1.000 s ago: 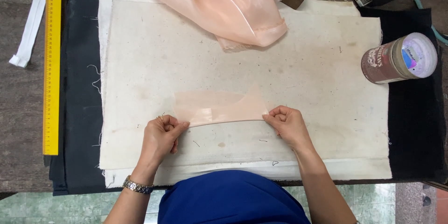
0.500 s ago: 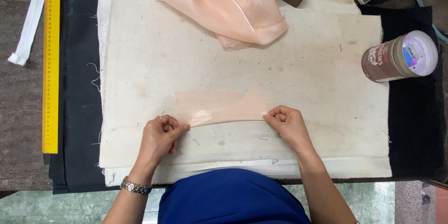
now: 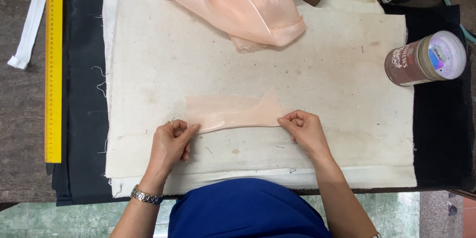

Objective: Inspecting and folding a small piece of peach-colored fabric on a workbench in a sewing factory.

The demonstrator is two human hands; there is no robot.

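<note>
Spread over a dark wooden table, a black underlay carries a stained cream pressing cloth, and every place below is given relative to that cloth. Near its lower middle the left hand pinches the left end of a small peach fabric strip, thumb and fingers closed on its lower corner, a metal watch on that wrist. The right hand is likewise closed on the strip's right end, so the two hands stand apart with the strip stretched flat between them. The strip's long axis runs left to right, parallel to the cloth's near edge, and it lies just beyond the fingertips, away from the body; both hands are equally close, each touching its own end. Its right end rises to a small peak. Farther out, at the cloth's top edge, a loose heap of shiny peach fabric spills onto it, well apart from the strip. Off the cloth's right edge a cylindrical tin with a pale lid lies on its side on the black layer. Off the left edge lie a yellow ruler and a white strap.
</note>
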